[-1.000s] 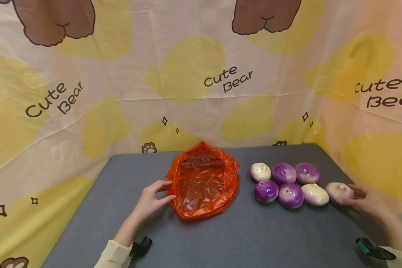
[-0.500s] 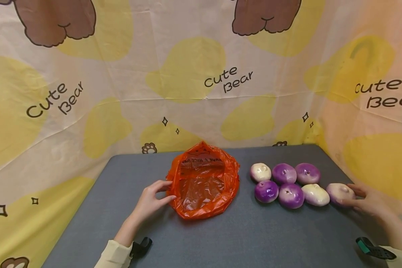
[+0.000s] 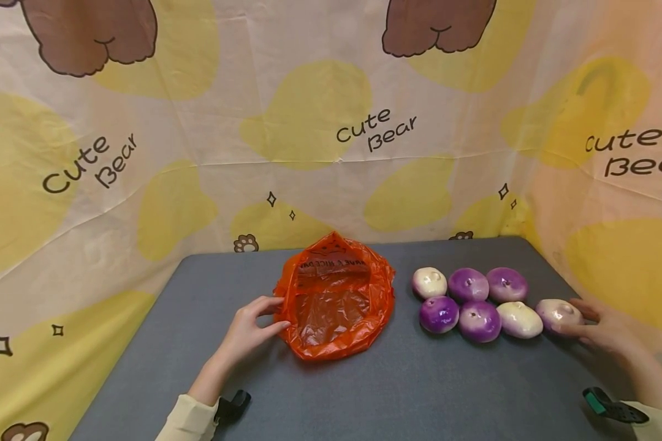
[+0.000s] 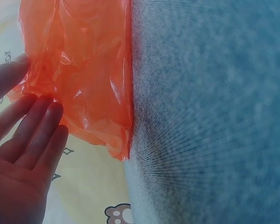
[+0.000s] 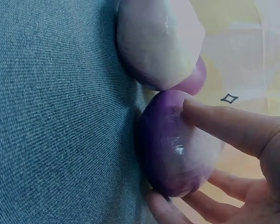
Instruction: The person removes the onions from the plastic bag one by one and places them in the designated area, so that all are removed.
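Observation:
My left hand (image 3: 256,320) is at the left side of an orange plastic bag (image 3: 339,352), whose mouth gapes upward. In the left wrist view its fingers (image 4: 35,135) are nearly straight, with thumb and fingertips touching the crumpled film. At the right, my right hand (image 3: 607,327) grips the rightmost turnip (image 3: 558,313), glossy purple and white. The right wrist view shows the thumb on this turnip's upper side and the fingers around its far and lower side. Beside it lies a whiter turnip (image 3: 520,320).
More purple and white turnips (image 3: 479,321) lie in two rows on the grey table (image 3: 419,392), right of the bag. A printed cloth (image 3: 331,122) hangs behind and along the sides. Black bands (image 3: 234,404) are on both wrists.
The right hand has shifted slightly left, its thumb reaching further over the turnip. The left hand and bag stay put.

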The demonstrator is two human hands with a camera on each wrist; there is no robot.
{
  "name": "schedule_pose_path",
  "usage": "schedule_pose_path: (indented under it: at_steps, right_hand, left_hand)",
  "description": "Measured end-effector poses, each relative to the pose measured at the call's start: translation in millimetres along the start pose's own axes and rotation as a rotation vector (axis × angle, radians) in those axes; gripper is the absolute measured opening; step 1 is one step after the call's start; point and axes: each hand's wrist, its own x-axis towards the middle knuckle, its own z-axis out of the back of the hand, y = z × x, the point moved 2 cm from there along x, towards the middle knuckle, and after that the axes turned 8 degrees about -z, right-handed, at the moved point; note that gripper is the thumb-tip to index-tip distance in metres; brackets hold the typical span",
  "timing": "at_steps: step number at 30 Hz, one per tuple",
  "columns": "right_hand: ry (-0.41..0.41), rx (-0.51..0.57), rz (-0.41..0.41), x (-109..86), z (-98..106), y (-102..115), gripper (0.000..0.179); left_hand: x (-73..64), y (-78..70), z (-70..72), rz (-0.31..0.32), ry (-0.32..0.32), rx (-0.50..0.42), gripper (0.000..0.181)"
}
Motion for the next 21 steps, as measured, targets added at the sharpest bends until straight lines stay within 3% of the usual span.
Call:
schedule_pose_path:
  at_steps: [14, 21]
  right_hand:
    - [0.033, 0.054, -0.005, 1.6, 3.0, 0.4, 0.086]
    - [0.023, 0.03, -0.032, 1.3, 3.7, 1.8, 0.087]
  left_hand:
    - [-1.9, 1.1, 4.0, 0.034, 0.001, -0.017, 0.044]
    - [-3.2, 1.1, 5.5, 0.047, -0.009, -0.019, 0.045]
